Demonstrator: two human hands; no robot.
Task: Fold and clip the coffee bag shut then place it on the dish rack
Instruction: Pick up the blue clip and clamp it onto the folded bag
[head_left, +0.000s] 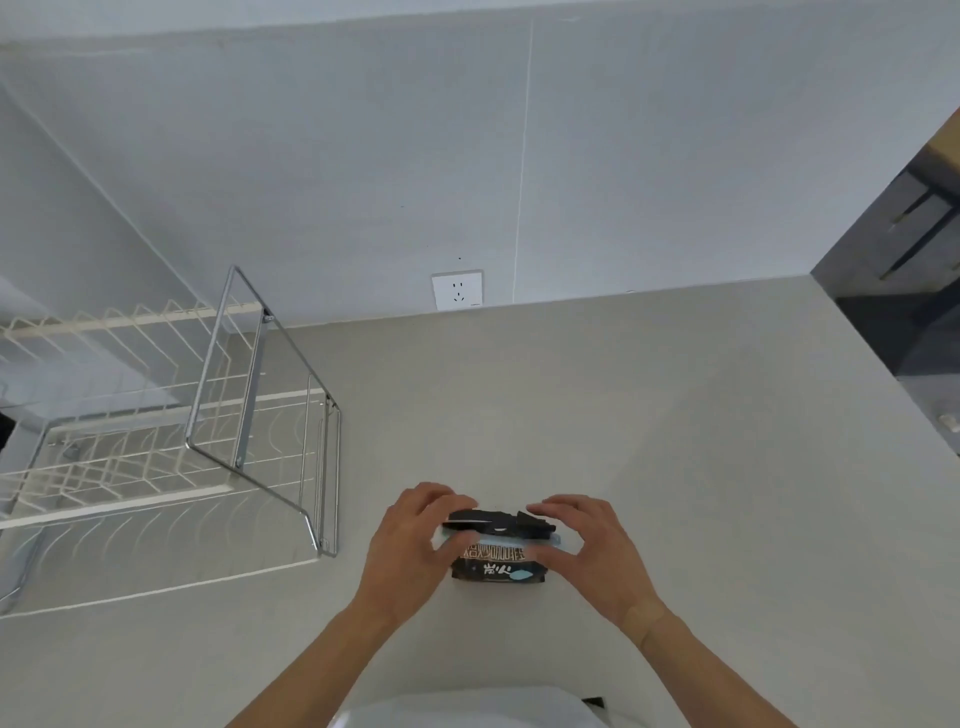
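A small black coffee bag (497, 565) with white lettering stands on the pale counter (649, 441) in front of me. Its top is folded over, and a light blue clip (550, 540) runs across the fold. My left hand (415, 540) grips the bag's left end at the clip, fingers over the top and thumb in front. My right hand (587, 545) holds the right end the same way. The wire dish rack (171, 441) stands to the left, apart from the bag.
A chrome frame (249, 395) rises from the rack's right side. A wall socket (457, 289) sits on the back wall. The counter ends at the right at an edge (872, 384) with a dark drop beyond.
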